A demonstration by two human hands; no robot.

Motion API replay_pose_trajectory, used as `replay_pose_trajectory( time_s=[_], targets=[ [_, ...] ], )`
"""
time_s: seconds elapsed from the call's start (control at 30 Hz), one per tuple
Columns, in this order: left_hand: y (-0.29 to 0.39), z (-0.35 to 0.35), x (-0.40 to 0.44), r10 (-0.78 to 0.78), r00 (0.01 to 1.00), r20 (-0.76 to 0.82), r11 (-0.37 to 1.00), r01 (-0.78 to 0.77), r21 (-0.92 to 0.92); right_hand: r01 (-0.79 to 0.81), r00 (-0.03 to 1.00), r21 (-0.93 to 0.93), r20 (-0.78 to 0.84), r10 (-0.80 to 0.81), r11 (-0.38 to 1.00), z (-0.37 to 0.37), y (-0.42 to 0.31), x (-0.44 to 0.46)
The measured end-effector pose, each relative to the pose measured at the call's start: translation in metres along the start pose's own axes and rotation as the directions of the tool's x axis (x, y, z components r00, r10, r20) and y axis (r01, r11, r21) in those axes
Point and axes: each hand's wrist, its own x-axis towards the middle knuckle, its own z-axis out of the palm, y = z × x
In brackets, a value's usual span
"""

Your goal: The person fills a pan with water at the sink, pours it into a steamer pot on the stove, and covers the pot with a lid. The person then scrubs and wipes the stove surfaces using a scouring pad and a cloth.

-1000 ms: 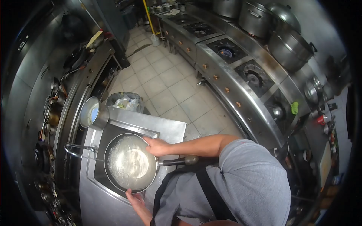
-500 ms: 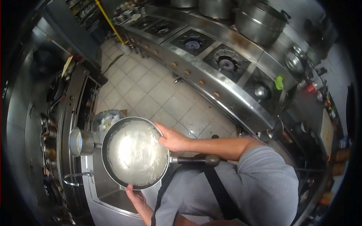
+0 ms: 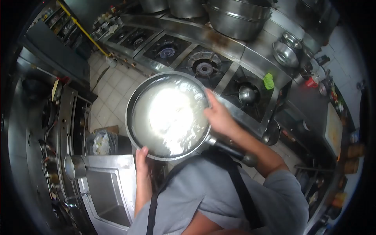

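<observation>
Holding up pan (image 3: pixel 128 121) of liquid (image 3: pixel 145 125), between sink (image 3: pixel 103 196) and stove (image 3: pixel 226 80). Pinching rim with right hand (image 3: pixel 222 119) and left hand (image 3: pixel 143 166), thumbs on top; can't tell finger spread underneath. For any move: keep level, likely to slosh.

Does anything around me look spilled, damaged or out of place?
A bright green cloth or leaf lies on the stove, odd because heat could scorch it. Brown stains mark the stove's back ledge. No spill shows around the pan.
</observation>
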Motion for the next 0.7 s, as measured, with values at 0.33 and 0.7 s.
replay_pose_trajectory(
  time_s=[0.33,0.7],
  targets=[
    [-0.004,0.206,0.115,-0.002,0.838,0.546,0.998,-0.03,0.049,0.076,0.964,0.136,-0.265,-0.037,0.988,-0.201,-0.028,0.013],
    [0.012,0.393,0.237,0.117,0.585,0.802,0.986,0.025,-0.163,0.051,0.881,-0.016,-0.47,-0.053,0.999,-0.369,-0.075,0.054]
  ],
)
